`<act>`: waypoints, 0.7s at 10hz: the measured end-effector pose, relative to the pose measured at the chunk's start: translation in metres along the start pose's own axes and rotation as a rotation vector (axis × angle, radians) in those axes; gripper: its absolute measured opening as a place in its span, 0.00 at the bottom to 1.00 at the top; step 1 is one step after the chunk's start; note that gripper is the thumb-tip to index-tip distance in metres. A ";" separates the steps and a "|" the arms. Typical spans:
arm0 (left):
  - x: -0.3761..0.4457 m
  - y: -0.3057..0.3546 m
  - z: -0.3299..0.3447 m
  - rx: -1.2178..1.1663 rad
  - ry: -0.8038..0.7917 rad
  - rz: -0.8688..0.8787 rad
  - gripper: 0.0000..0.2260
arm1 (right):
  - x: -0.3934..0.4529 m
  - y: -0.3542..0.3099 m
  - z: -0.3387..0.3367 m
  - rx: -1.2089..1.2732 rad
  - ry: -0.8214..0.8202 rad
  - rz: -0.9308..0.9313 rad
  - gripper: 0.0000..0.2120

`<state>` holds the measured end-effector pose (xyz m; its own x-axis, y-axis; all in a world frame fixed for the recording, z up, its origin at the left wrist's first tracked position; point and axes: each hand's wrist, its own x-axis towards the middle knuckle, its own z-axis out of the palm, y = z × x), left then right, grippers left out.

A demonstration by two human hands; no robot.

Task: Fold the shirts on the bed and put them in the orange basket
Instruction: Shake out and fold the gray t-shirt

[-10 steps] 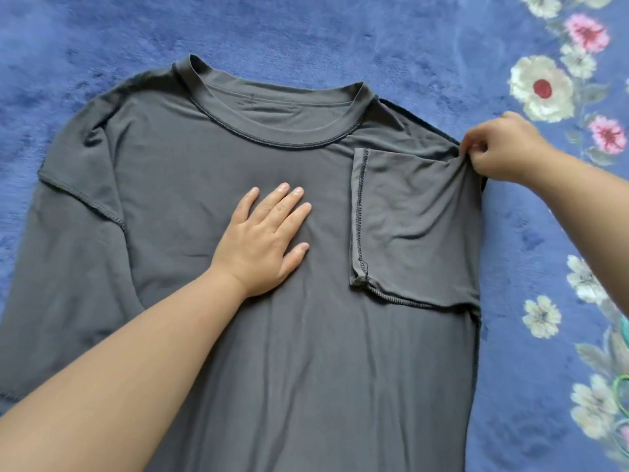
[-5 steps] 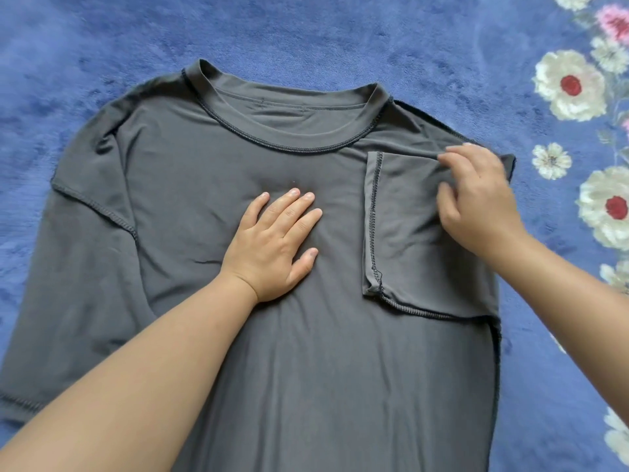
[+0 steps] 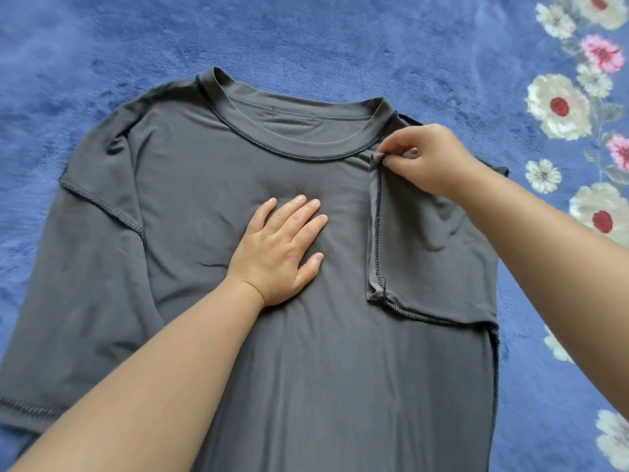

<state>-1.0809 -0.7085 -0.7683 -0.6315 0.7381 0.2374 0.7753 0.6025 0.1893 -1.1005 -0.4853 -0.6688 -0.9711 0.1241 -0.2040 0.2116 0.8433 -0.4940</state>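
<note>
Dark grey short-sleeved cotton shirt spread flat, front up, on blue plush bed cover with flower print. Left hand pressed flat, fingers straight, on shirt's chest. Right hand pinching corner of folded-in sleeve just below collar.

The dark grey short-sleeved T-shirt lies flat across the blue plush bed cover; beyond its collar the cover is bare, a wide band a hand could cross. On the shirt's chest the left hand presses flat, its forearm barring the lower middle. The right hand pinches the folded-in sleeve just beside the collar, its arm crossing the shirt's right edge. The shirt's other sleeve lies spread and unobstructed.
</note>
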 end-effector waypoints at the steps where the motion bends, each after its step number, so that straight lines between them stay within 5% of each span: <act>1: 0.001 -0.001 0.000 -0.017 -0.006 -0.006 0.24 | 0.008 -0.002 0.009 -0.013 -0.091 -0.026 0.10; 2: 0.002 -0.002 0.000 -0.025 -0.011 -0.001 0.24 | 0.008 0.006 0.033 -0.190 -0.009 -0.051 0.13; 3: 0.004 -0.002 0.000 -0.032 -0.027 0.004 0.24 | -0.009 0.014 0.043 -0.324 0.319 0.025 0.19; 4: 0.008 0.000 -0.002 -0.037 -0.049 -0.001 0.23 | -0.047 0.009 0.058 -0.260 0.424 0.110 0.26; 5: 0.007 0.004 -0.008 -0.036 -0.060 -0.026 0.22 | -0.089 -0.003 0.088 -0.219 0.156 0.183 0.36; 7: -0.021 0.001 -0.053 -0.077 -0.155 -0.173 0.22 | -0.091 0.002 0.098 -0.357 -0.002 0.267 0.40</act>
<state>-1.0664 -0.7393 -0.7230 -0.7433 0.6673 0.0472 0.6499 0.7035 0.2876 -1.0009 -0.5464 -0.7341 -0.8875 0.3611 -0.2861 0.4028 0.9097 -0.1014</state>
